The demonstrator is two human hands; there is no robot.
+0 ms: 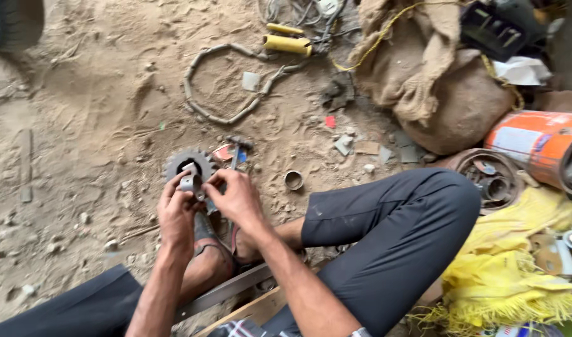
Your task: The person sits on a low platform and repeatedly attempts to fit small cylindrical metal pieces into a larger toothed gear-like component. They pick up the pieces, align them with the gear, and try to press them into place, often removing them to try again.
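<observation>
Two hands hold a small grey metal part just in front of a toothed gear on the sandy ground.

The left hand [175, 217] has its fingers curled closed around the small metal part [187, 183], and the right hand [234, 198] pinches the same part from the other side with thumb and fingertips; both hands touch each other there. The gear [203, 160] lies flat on the sand, partly hidden behind the part and the fingers. Just to the right of the gear is a hammer-like tool [236, 151], and a little further right a small metal ring [293, 180]. Well beyond the gear, a loop of chain [226, 85] lies on the sand, with yellow handles [288, 42] near it. Far to the right of the gear stand a burlap sack [437, 93] and an orange can [535, 145].
</observation>
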